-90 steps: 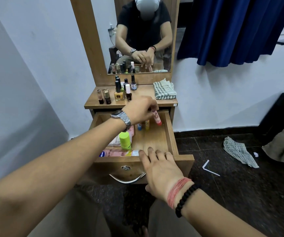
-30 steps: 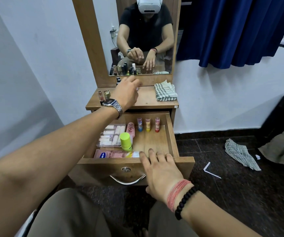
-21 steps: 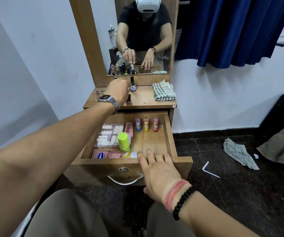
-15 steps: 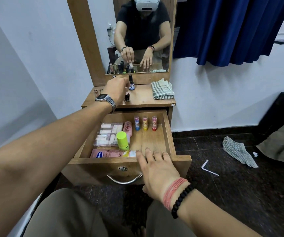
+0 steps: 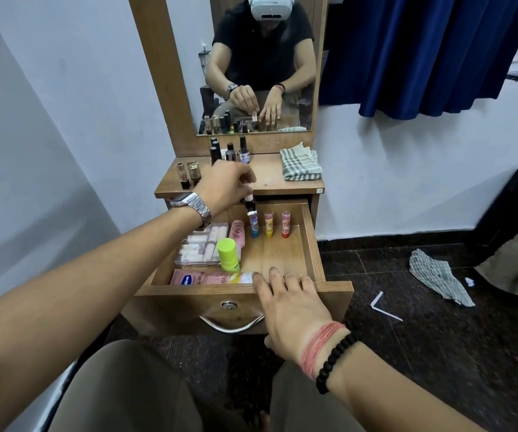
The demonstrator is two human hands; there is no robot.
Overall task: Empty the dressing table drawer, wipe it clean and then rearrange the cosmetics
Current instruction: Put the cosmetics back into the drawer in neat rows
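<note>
Your left hand hung over the back edge of the drawer, fingers curled round the cap of a small dark bottle that pointed straight down. Its base sat just above the blue stick, first of three standing along the drawer's back wall. Your right hand lay flat on the drawer's front rim, fingers straight, gripping nothing. Left was the nearer one.
</note>
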